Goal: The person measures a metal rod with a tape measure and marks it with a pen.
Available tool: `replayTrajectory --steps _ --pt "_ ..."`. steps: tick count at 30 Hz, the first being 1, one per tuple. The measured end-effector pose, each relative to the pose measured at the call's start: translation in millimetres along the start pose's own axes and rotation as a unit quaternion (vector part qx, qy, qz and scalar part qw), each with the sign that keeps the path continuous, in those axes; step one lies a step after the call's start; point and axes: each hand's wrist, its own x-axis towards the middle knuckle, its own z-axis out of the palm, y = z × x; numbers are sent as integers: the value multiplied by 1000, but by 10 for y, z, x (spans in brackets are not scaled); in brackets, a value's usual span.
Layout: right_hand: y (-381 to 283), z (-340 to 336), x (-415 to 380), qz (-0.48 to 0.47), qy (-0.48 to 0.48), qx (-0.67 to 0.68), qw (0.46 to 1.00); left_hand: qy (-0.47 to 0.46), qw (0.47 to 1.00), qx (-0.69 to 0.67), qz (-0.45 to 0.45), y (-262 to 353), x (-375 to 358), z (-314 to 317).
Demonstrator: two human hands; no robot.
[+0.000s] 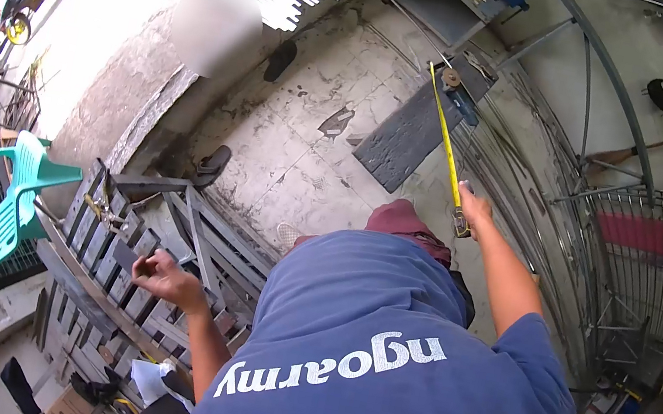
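Observation:
My right hand is closed around a tape measure. Its yellow blade runs out over a dark, scuffed board on the floor, its far end near a round brownish part and a bluish power tool. At the left, my left hand is raised with bent fingers, pinching a small dark flat piece whose exact kind I cannot make out. Behind that hand lies a stack of grey metal frames.
Long metal bars lie along the right, beside a curved metal frame and a barred rack. A turquoise plastic chair stands at the left. A slipper lies on the tiled floor. A workbench is at the top.

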Motion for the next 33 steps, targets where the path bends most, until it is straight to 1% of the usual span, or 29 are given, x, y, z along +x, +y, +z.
replayTrajectory --steps 2,4,5,6,8,10,12,14,16,18,19,20,21,22,23,24,25,26,28,29,32,33 --pt "327 -113 307 55 -20 33 998 -189 980 -52 20 504 -180 733" --pt "759 -181 659 108 -35 63 992 -327 932 -53 148 891 -226 1437" --pt "1015 -194 882 130 -41 79 988 -379 905 -50 187 1016 -247 1759" --pt "1215 -196 1070 149 -49 92 983 -419 880 -20 222 1210 -280 2087" --pt "1480 -319 1285 192 -38 114 974 -466 834 68 288 1489 -407 2755" --pt "1899 -419 1637 217 -37 77 972 -501 819 111 258 1740 -680 3370" --pt "2630 -370 2098 219 -41 85 971 -529 797 154 247 2064 -985 3951" --pt "3163 -555 2376 265 -72 132 952 -569 771 170 230 2398 -1378 4423" --pt "3425 -867 2627 299 -106 170 933 -630 722 181 220 2755 -1753 4760" --pt "3663 -1184 2886 322 -155 190 914 -682 651 193 272 3013 -1981 5042" --pt "3812 -1266 3076 330 -152 223 904 -700 620 205 288 3134 -2072 5173" --pt "3738 -1411 3172 326 -126 248 904 -718 586 218 306 3253 -2139 5320" --pt "3657 -1624 3236 324 -100 272 901 -739 555 243 295 3366 -2186 5459" --pt "3620 -1751 3294 322 -71 297 896 -748 537 258 293 3400 -2223 5584" --pt "3740 -1747 3461 313 -48 336 887 -758 517 270 291 3375 -2242 5731" --pt "3678 -1804 3511 313 -35 362 878 -768 497 282 290 3368 -2250 5885" --pt "3606 -1844 3566 314 -21 386 867 -779 462 316 283 3361 -2220 6030" --pt "3526 -1872 3596 317 -7 409 856 -786 422 341 297 3362 -2193 6187" --pt "3378 -1808 3592 319 -25 427 846 -795 337 389 322 3352 -2138 6547" --pt "3228 -1792 3527 322 -40 439 838 -793 350 400 297 3328 -2126 6713" --pt "2945 -1566 3401 339 -83 469 811 -795 361 356 333 3185 -2084 7275" --pt "2826 -1476 3335 347 -100 478 801 -801 347 336 353 3150 -2069 7490"
